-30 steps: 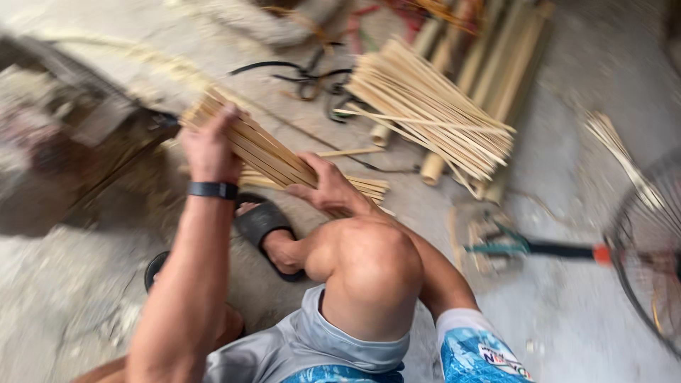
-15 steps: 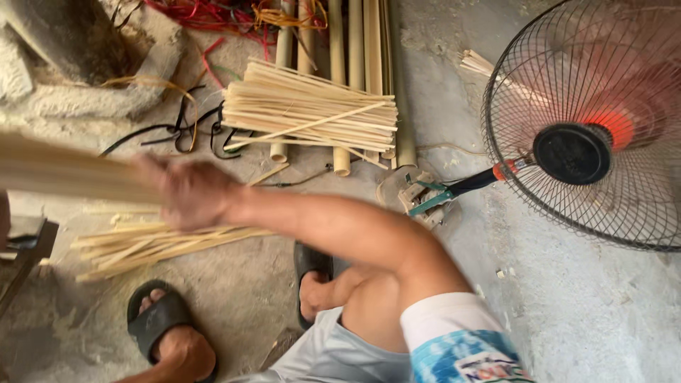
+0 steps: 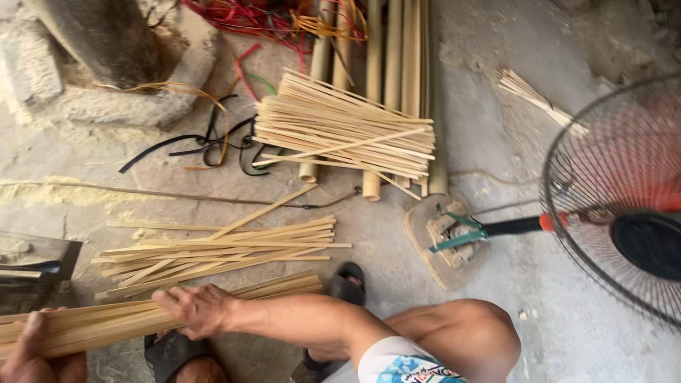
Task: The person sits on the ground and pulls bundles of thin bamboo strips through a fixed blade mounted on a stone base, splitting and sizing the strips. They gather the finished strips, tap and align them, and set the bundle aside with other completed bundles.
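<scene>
Two hands, left hand (image 3: 39,351) and right hand (image 3: 195,310), close their fingers around a bundle of bamboo strips (image 3: 135,319) low over the dusty concrete floor (image 3: 496,106); loose strips (image 3: 220,252), bamboo poles (image 3: 397,64) and, probably, a floor fan (image 3: 624,206) lie around.

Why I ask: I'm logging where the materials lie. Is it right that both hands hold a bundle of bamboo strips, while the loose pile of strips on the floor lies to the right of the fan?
Not quite. In the head view the left hand and right hand do hold the bundle of bamboo strips, but the loose pile of strips lies to the left of the fan, not to its right.
</scene>
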The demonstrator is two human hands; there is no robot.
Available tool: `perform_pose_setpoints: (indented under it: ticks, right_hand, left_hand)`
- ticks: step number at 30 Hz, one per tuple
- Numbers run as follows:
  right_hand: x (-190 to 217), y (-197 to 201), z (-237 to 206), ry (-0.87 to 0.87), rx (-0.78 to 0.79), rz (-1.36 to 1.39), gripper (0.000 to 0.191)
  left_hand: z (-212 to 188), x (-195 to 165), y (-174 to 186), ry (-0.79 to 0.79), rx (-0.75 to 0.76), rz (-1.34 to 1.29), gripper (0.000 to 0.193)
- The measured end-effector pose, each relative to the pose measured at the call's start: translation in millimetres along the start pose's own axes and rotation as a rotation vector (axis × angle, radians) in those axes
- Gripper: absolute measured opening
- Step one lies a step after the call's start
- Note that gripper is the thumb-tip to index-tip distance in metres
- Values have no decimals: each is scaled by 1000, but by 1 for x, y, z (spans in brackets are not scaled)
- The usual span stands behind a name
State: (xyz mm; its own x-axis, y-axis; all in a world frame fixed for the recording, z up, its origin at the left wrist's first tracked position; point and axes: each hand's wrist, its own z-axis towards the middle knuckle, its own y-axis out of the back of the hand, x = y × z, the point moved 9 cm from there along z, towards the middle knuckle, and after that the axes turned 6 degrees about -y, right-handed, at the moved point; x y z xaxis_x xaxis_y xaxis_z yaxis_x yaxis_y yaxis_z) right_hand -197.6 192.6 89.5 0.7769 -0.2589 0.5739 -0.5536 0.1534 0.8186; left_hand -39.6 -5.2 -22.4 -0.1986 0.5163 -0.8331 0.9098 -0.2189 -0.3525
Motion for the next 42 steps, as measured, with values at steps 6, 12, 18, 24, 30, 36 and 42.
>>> perform_pose_setpoints:
  ticks: [6, 12, 18, 24, 30, 36, 42]
  right_hand:
    - [-19, -26, 27, 64, 15, 70, 88]
    - [-37, -57, 82, 10, 74, 288, 73]
    - [-43, -84, 160, -193, 81, 570, 22]
    - [-16, -52, 183, -4, -69, 369, 13]
    - [13, -60, 198, 168, -126, 140, 12]
    - [11, -98, 216, 140, -96, 86, 11]
    - [21, -124, 251, 155, -115, 41, 13]
  left_hand:
    - [11, 33, -8, 122, 13, -347, 17]
    - [45, 34, -27, 183, 19, -331, 33]
    - [75, 21, -32, 133, 100, -335, 35]
    - [88, 18, 5, 97, 144, -415, 22]
    - [93, 10, 25, 57, 137, -473, 19]
    - [98, 10, 21, 66, 205, -560, 28]
    - [109, 22, 29, 28, 88, -388, 33]
